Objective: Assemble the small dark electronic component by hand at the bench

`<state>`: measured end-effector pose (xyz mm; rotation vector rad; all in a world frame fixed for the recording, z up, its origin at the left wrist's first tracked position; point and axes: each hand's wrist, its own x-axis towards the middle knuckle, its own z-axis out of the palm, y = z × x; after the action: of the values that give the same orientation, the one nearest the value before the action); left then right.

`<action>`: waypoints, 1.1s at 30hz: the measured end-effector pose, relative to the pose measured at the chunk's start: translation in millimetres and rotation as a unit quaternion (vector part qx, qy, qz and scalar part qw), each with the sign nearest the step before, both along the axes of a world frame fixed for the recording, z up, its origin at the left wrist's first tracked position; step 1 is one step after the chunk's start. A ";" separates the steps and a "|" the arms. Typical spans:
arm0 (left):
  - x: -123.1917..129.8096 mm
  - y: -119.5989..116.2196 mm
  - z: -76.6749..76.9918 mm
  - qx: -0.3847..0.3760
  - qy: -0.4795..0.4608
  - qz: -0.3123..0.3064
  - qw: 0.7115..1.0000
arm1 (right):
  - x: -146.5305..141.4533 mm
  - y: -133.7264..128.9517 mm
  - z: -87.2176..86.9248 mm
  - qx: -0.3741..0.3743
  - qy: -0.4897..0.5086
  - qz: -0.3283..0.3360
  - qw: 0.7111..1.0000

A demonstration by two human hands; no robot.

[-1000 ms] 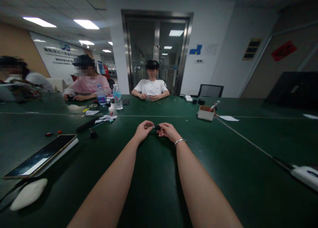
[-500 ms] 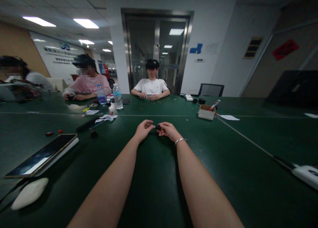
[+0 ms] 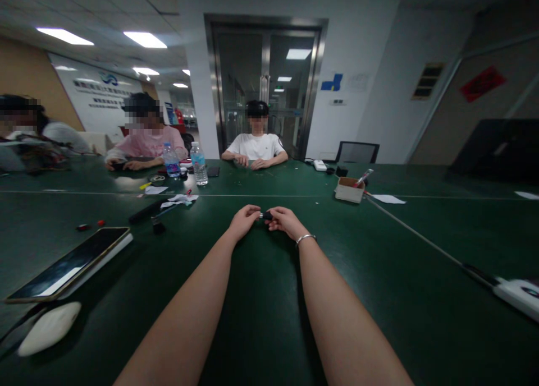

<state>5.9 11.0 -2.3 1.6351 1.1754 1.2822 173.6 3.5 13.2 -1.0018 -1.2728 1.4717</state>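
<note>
Over the middle of the green table, my two hands meet at a small black piece with a silvery end [image 3: 266, 215]; it is too small to name surely. My right hand [image 3: 286, 222], with a silver bracelet at the wrist, pinches its black body between thumb and fingers. From the other side my left hand [image 3: 244, 220] closes its fingertips at the silvery end. Part of the piece is hidden behind the fingers.
On the left lie a phone [image 3: 71, 262] on a white box and a pale mouse-shaped object [image 3: 49, 329]. Two water bottles [image 3: 199, 164] stand farther back. A small box with pens [image 3: 349, 191] and a power strip [image 3: 520, 296] are on the right. People sit across the table [image 3: 295, 285].
My hands and the small black piece stay almost in place. The whole view has shifted very slightly.
</note>
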 end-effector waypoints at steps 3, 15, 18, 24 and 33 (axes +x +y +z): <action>1.5 -0.2 0.0 -0.022 0.010 -0.004 1.000 | -0.3 -0.3 0.3 0.000 -0.004 -0.001 1.000; -0.2 3.1 -3.7 0.008 0.032 -0.008 0.999 | -0.7 -0.3 2.2 -0.005 -0.009 -0.001 1.000; 0.0 2.3 -2.7 -0.005 0.038 -0.014 0.999 | -0.5 -0.1 2.1 -0.005 -0.011 0.001 1.000; -0.5 2.5 -2.9 -0.001 0.044 -0.015 0.999 | 0.1 -1.9 3.1 -0.002 -0.008 0.009 1.000; -0.6 3.1 -3.5 0.009 0.050 -0.013 0.999 | -0.3 -1.7 3.2 -0.007 -0.008 0.005 1.000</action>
<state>5.2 14.1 -5.9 1.7395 1.2018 1.2098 173.3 1.8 16.4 -1.0195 -1.2827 1.4852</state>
